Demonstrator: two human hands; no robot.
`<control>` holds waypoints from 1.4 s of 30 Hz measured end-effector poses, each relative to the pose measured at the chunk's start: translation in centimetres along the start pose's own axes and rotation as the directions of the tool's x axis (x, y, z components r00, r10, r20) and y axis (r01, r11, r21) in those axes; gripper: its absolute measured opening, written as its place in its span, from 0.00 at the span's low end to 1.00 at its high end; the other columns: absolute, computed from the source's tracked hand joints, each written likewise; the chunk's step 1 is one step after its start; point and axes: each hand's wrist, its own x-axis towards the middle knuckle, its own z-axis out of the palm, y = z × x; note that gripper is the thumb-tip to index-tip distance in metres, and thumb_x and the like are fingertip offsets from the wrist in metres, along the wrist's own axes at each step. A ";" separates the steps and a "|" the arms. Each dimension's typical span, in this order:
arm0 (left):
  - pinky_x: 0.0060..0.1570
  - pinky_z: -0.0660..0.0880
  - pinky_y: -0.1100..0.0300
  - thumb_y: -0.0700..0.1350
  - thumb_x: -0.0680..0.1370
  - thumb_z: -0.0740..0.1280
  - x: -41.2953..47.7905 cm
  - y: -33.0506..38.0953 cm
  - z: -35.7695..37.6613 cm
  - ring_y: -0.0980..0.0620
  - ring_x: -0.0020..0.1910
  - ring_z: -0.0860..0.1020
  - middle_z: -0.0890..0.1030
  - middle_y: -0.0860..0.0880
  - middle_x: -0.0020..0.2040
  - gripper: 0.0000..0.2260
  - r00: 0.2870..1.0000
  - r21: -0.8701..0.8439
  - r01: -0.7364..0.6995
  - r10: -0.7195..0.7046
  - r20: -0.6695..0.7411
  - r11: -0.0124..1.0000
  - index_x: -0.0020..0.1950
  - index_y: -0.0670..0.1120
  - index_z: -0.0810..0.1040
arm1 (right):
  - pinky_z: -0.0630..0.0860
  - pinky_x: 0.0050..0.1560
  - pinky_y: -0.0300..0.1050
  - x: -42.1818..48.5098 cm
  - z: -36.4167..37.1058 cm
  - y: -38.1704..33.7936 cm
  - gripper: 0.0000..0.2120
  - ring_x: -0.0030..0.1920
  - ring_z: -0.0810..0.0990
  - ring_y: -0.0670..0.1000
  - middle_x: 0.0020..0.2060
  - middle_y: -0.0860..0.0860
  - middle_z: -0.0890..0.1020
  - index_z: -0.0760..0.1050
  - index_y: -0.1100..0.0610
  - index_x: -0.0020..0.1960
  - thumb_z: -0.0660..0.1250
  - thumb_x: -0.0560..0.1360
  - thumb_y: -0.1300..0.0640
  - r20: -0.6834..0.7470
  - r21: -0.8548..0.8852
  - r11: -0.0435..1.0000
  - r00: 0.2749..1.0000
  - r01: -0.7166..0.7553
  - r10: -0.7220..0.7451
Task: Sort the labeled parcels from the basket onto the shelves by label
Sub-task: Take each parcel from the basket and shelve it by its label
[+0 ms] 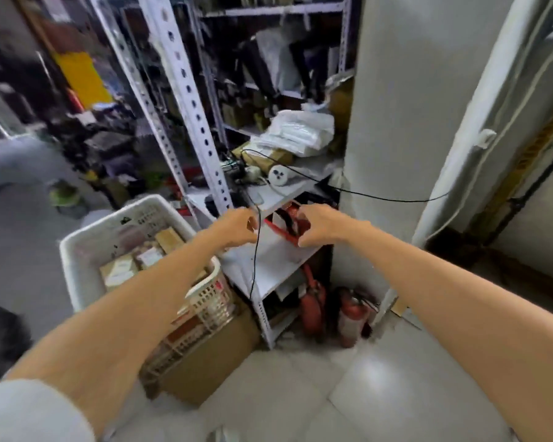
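White plastic basket point(109, 220) is seen filled with boxed parcels point(118, 271). The left hand point(237, 224) is curled beside a hanging black cable point(255, 260), grip indiscernible. A red parcel point(286, 231) near the shelf's point(278, 253) rear edge is grasped by the right hand point(324, 226); the cable could be snagged by either hand.

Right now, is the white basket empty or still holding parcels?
Not empty: several brown labelled parcels lie inside the white basket, below its rim.

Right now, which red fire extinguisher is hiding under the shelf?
The left extinguisher: its top tucks beneath the low white shelf board. The right extinguisher stands in the open, beside the white pillar.
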 end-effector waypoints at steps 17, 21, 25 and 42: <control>0.55 0.76 0.53 0.42 0.74 0.72 -15.6 -24.2 -1.0 0.46 0.55 0.78 0.80 0.44 0.56 0.14 0.876 -0.128 0.481 -0.483 0.017 0.867 0.58 0.41 0.78 | 0.75 0.59 0.55 10.7 11.0 -24.9 0.26 0.58 0.74 0.58 0.61 0.58 0.74 0.68 0.61 0.65 0.70 0.70 0.55 0.342 -0.014 0.939 0.884 0.343 -0.318; 0.55 0.76 0.54 0.42 0.74 0.72 -15.9 -28.3 -1.2 0.46 0.55 0.78 0.81 0.43 0.56 0.14 0.860 -0.207 0.505 -0.510 0.034 0.838 0.58 0.41 0.78 | 0.74 0.60 0.52 12.9 12.5 -28.0 0.28 0.61 0.73 0.56 0.63 0.56 0.73 0.67 0.61 0.68 0.71 0.71 0.55 0.355 -0.019 0.936 0.878 0.351 -0.322; 0.56 0.76 0.53 0.42 0.74 0.72 -14.8 -31.3 -1.3 0.47 0.55 0.78 0.81 0.44 0.56 0.14 0.874 -0.231 0.479 -0.484 0.041 0.847 0.58 0.41 0.78 | 0.75 0.60 0.56 16.0 13.4 -30.2 0.25 0.60 0.75 0.59 0.61 0.59 0.75 0.69 0.63 0.65 0.71 0.71 0.57 0.350 -0.030 0.947 0.890 0.321 -0.291; 0.54 0.76 0.53 0.41 0.72 0.73 -6.1 -41.6 3.8 0.47 0.51 0.78 0.80 0.45 0.53 0.13 0.848 -0.273 0.528 -0.480 0.227 0.804 0.55 0.43 0.78 | 0.74 0.61 0.52 29.4 19.9 -30.3 0.28 0.60 0.74 0.56 0.63 0.56 0.74 0.67 0.60 0.68 0.72 0.70 0.56 0.498 -0.089 0.963 0.848 0.256 -0.180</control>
